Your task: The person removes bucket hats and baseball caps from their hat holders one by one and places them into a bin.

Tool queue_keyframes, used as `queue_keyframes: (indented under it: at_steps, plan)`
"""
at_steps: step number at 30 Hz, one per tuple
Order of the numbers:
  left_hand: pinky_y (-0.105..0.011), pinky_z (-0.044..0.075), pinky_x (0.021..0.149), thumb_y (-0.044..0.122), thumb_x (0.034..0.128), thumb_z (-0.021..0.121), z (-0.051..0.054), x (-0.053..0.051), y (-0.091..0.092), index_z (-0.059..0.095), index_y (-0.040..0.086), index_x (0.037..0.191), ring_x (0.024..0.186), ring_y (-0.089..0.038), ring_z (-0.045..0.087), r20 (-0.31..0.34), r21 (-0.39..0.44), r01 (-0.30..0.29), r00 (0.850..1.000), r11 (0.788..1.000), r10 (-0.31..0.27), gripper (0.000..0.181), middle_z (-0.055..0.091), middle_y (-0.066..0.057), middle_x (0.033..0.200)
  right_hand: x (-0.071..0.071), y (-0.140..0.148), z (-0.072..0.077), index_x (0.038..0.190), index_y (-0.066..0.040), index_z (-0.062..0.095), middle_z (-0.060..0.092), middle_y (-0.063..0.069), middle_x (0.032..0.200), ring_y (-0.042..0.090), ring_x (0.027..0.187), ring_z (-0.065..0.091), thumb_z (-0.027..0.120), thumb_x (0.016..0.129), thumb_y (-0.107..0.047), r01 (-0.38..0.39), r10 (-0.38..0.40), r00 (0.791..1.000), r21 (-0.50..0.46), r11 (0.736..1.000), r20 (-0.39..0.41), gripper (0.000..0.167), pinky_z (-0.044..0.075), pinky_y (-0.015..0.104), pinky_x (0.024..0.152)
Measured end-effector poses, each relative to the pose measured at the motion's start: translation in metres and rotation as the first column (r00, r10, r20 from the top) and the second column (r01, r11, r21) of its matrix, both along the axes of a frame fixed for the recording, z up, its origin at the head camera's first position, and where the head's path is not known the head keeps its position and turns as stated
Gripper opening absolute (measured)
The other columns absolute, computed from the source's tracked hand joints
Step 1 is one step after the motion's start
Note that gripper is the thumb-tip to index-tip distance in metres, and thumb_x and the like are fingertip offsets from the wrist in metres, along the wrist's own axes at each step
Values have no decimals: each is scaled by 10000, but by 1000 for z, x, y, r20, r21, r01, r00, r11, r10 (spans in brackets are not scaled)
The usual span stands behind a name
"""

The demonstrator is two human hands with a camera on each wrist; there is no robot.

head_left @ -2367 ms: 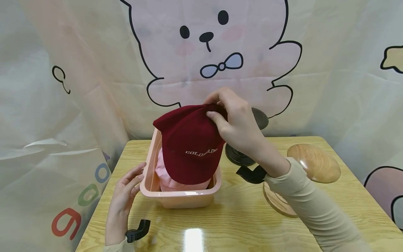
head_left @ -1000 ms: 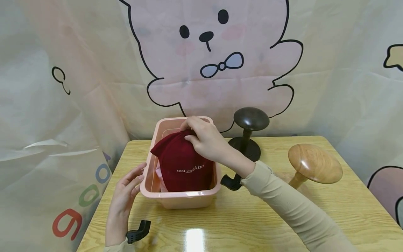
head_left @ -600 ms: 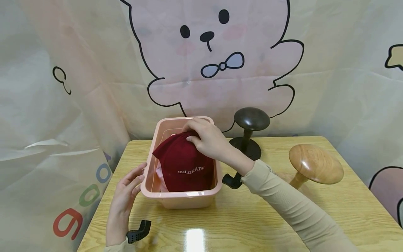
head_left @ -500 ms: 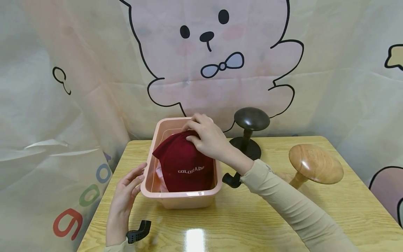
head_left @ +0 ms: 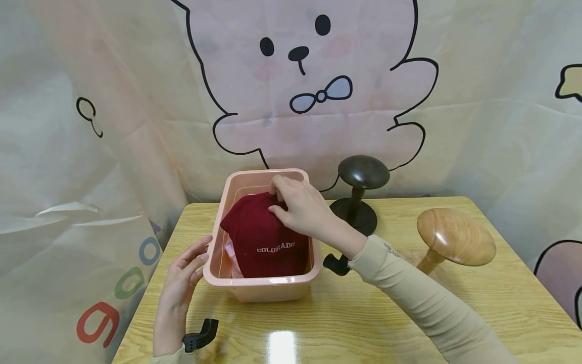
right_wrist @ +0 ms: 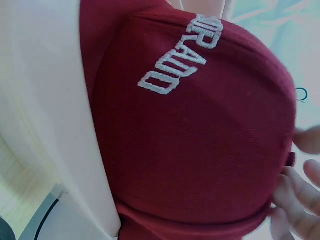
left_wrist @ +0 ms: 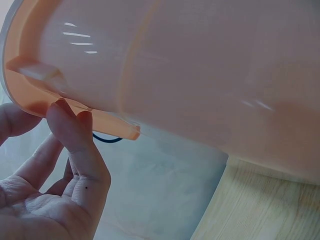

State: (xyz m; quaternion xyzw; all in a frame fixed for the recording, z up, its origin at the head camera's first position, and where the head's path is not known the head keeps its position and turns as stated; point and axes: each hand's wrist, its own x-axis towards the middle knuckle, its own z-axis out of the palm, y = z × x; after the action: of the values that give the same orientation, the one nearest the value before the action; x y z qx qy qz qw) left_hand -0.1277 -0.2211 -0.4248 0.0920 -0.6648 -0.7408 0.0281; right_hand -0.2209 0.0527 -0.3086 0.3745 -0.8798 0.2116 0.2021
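A dark red cap (head_left: 268,237) with white COLORADO lettering sits in a pink plastic bin (head_left: 261,281), its crown at the bin's right side. Some pink fabric (head_left: 233,260) shows under its left edge. My right hand (head_left: 304,207) is at the cap's upper edge, thumb and fingers spread apart. In the right wrist view the fingers (right_wrist: 300,192) lie beside the cap's edge, and the thumb stands off it. My left hand (head_left: 179,278) touches the outside of the bin's left rim with its fingertips. The left wrist view shows those fingertips against the rim (left_wrist: 37,95).
Right of the bin stands a black mushroom-shaped stand (head_left: 362,172) on a round base. A light wooden stand (head_left: 456,236) of similar shape is at the table's right, partly hidden by my sleeve. The wooden table (head_left: 254,328) reaches back to a printed cloth backdrop (head_left: 291,131).
My right hand has lowered the cap into the bin, from above it to inside. Its thumb and fingers have since parted from the cap's fabric. The left hand has stayed put.
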Motion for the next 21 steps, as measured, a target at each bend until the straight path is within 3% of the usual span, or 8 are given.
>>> queue_keyframes:
  at_steps: [8, 12, 18, 21]
  plan:
    - [-202, 550, 782, 118, 954, 572, -1, 1, -1, 621, 125, 1285, 982, -57, 581, -28, 12, 12, 1000, 1000, -12, 335, 634, 113, 1051, 7, 4, -3, 884, -175, 532, 522, -61, 830, 92, 728, 472, 742, 801, -398, -7, -6, 997, 168, 986, 73, 316, 401, 237, 607]
    - [-205, 549, 787, 119, 957, 566, -1, 2, -1, 620, 127, 1287, 988, -57, 578, -30, 11, 14, 999, 1000, -13, 335, 631, 115, 1056, 9, 4, -6, 925, -194, 548, 537, -76, 876, 85, 764, 497, 743, 779, -467, -26, 0, 995, 263, 964, 100, 366, 431, 246, 656]
    - [-212, 549, 794, 130, 956, 570, -1, 0, -1, 610, 122, 1297, 996, -57, 575, -18, 7, 8, 1000, 1000, -8, 343, 630, 120, 1062, 6, 3, -11, 1055, -195, 565, 599, -59, 966, 110, 840, 569, 756, 789, -394, -39, 0, 993, 331, 943, 116, 384, 487, 291, 750]
    - [-212, 549, 795, 127, 955, 572, -1, 0, 0, 608, 115, 1298, 990, -58, 577, -13, 12, 8, 1000, 1000, -7, 345, 631, 118, 1053, 3, 2, -15, 1088, -173, 562, 614, -26, 981, 149, 869, 601, 749, 803, -350, -40, 10, 997, 373, 927, 82, 384, 495, 334, 788]
